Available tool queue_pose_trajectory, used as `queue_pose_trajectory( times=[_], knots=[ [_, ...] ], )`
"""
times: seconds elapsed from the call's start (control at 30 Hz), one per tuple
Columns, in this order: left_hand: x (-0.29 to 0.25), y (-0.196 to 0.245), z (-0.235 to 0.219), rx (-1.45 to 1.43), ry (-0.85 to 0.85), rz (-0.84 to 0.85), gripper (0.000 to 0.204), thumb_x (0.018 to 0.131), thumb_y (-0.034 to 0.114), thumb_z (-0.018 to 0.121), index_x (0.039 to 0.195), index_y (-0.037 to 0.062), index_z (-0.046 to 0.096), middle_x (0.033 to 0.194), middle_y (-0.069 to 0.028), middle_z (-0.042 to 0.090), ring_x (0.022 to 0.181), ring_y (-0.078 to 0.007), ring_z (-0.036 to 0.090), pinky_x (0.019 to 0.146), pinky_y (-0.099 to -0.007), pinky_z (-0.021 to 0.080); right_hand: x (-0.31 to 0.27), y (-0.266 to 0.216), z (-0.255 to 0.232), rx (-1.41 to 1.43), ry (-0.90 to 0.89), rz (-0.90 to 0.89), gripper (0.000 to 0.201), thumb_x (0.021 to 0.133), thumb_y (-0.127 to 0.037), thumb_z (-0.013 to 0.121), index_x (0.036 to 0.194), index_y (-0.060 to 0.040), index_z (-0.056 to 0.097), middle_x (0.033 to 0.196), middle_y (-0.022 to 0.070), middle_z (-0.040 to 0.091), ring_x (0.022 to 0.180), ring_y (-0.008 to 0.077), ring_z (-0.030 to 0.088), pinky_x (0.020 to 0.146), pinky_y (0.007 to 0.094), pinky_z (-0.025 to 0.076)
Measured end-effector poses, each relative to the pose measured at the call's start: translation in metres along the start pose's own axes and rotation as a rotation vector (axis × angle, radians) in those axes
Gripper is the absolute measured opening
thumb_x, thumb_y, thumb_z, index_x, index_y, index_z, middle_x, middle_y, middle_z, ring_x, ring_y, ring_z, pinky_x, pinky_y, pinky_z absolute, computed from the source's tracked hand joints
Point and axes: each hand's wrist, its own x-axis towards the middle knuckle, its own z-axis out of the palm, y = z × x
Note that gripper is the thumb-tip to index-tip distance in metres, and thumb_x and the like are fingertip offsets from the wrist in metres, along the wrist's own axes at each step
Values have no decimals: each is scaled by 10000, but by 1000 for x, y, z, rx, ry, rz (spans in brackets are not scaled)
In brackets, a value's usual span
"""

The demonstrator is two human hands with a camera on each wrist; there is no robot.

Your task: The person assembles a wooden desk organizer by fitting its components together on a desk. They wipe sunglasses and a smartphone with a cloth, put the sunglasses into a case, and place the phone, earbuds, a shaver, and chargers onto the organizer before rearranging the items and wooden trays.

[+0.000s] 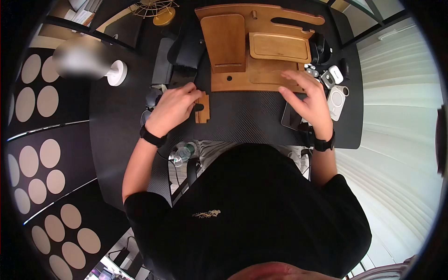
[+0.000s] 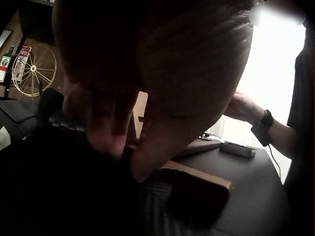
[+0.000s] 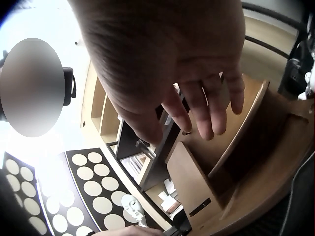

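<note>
My left hand is at the desk's near left part, thumb and fingers pinching the edge of a small flat wooden piece with a dark rounded notch in its side. In the left wrist view the thumb lies along that wooden piece, low over the black desk. My right hand is raised over the front right of a large wooden desk organizer, fingers spread and holding nothing. That organizer has an upright panel and a raised shallow tray. The right wrist view shows the right hand's fingers extended.
A dark phone lies below the right hand. Beyond it are a white charger, an earbud case and other small items. Black bags lie left of the organizer. A white lamp base stands at far left.
</note>
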Motion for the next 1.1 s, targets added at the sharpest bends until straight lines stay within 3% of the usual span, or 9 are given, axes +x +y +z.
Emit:
queue_pose_trajectory(
  times=[0.17, 0.37, 0.57, 0.7, 0.9, 0.97, 1.1],
  knots=[
    [1, 13, -3, -43, -13, 116, 89, 837, 46, 687, 905, 19, 637, 858, -120, 631, 802, -351, 661, 680, -443, 523, 1, -14, 10, 2, -106, -27, 346, 826, -151, 787, 1100, 33, 684, 988, 183, 708, 910, 364, 668, 810, 392, 524],
    [32, 24, -2, -18, 262, 107, 94, 875, 84, 684, 938, 25, 646, 864, -122, 640, 785, -347, 657, 655, -440, 518, 15, -30, 35, -66, -199, -88, 378, 826, -225, 778, 1110, 6, 684, 978, 190, 700, 925, 384, 643, 805, 444, 525],
    [52, 11, 17, -50, 342, 60, 111, 877, 91, 694, 953, 23, 650, 870, -122, 655, 771, -347, 661, 649, -433, 517, 34, -22, 51, -198, -294, -80, 475, 869, -253, 736, 1259, -3, 635, 996, 196, 687, 972, 385, 648, 837, 443, 527],
    [54, 8, 17, -65, 326, 37, 115, 873, 91, 700, 948, 19, 652, 873, -124, 666, 767, -346, 667, 646, -424, 521, 44, -17, 58, -272, -367, -101, 456, 874, -239, 723, 1256, -3, 644, 998, 192, 692, 974, 371, 658, 842, 441, 534],
    [55, 8, 16, -99, 322, 6, 120, 866, 95, 710, 936, 10, 660, 880, -132, 683, 771, -350, 671, 657, -421, 526, 54, -7, 68, -347, -432, -143, 395, 870, -193, 700, 1214, 0, 679, 970, 155, 706, 951, 339, 672, 829, 432, 540],
    [55, 6, 16, -119, 319, 0, 130, 862, 101, 717, 941, 7, 673, 876, -137, 688, 763, -349, 672, 660, -421, 524, 53, -2, 73, -338, -345, -200, 245, 857, -148, 696, 1064, -17, 695, 864, 152, 700, 865, 338, 690, 765, 438, 554],
    [56, 8, 10, -148, 306, -20, 140, 866, 110, 719, 955, 7, 684, 866, -140, 690, 746, -348, 668, 652, -409, 520, 55, -2, 75, -337, -319, -203, 194, 876, -131, 666, 1029, -18, 704, 837, 152, 696, 822, 338, 693, 727, 435, 558]
  ],
)
